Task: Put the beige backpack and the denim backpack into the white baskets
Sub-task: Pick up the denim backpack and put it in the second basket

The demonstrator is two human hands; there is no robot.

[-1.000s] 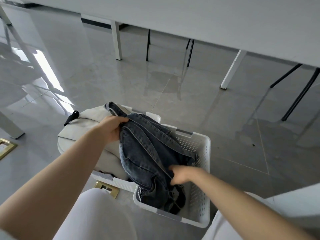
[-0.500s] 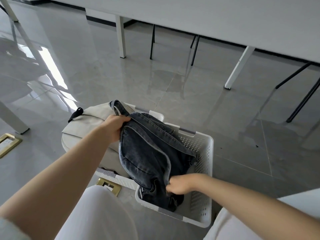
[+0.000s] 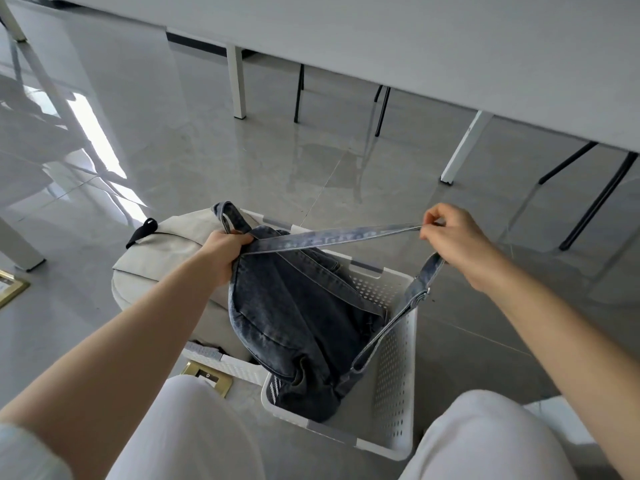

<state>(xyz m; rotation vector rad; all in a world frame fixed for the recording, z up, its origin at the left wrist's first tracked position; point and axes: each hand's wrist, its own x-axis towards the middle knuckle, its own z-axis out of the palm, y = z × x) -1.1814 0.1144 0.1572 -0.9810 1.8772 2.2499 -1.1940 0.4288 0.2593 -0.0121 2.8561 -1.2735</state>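
Note:
The denim backpack (image 3: 294,327) stands partly inside a white perforated basket (image 3: 394,375) on the floor in front of me. My left hand (image 3: 225,247) grips its top near the carry loop. My right hand (image 3: 457,237) pinches one of its shoulder straps (image 3: 339,237), pulled taut up and to the right, outside the basket's right wall. The beige backpack (image 3: 162,258) with a black loop fills a second white basket (image 3: 228,363) to the left, only part of whose rim shows.
A long white table (image 3: 450,46) spans the back, with white legs (image 3: 239,84) and black chair legs (image 3: 588,202) under it. Brass floor sockets (image 3: 207,375) lie in the grey tiles near the baskets. My knees in white trousers (image 3: 194,431) fill the foreground.
My right hand left the lower part of the denim backpack, rose to the right and pulled a shoulder strap out taut. My left hand kept its grip on the top.

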